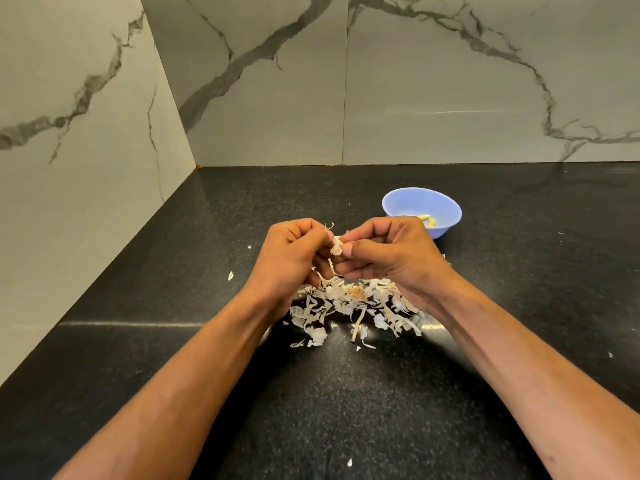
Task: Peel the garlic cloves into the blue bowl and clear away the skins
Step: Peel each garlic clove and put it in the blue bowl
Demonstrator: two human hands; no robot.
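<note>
- The left hand (pixel 294 252) is raised above the dark speckled surface (pixel 346 410), its fingers curled inward and pinching a garlic clove (pixel 335 247) from the left side.
- The right hand (pixel 388 252) meets it from the other side, fingers curled too, with the thumb and fingertips closed on the same clove, so the two hands touch around it.
- The clove shows only as a small pale piece with papery skin between the fingertips; most of it is hidden by the fingers, and a wisp of skin sticks up above the left hand.
- Right under the hands lies a pile of skins (pixel 353 306), white and flaky, spread across the surface between the two wrists, with a thin dry stalk (pixel 357 325) lying in it.
- A few stray flakes (pixel 231 275) lie apart from the pile, to the left, to the right and nearer the bottom edge.
- The blue bowl (pixel 415 202) stands on the surface behind the right hand, partly covered by its knuckles, and it holds a few peeled yellowish cloves (pixel 427 220) at the bottom.
- The bowl is near the hands but not touched by them.
- Grey-veined marble walls (pixel 450 81) rise behind the surface and along its left side, meeting in a corner.
</note>
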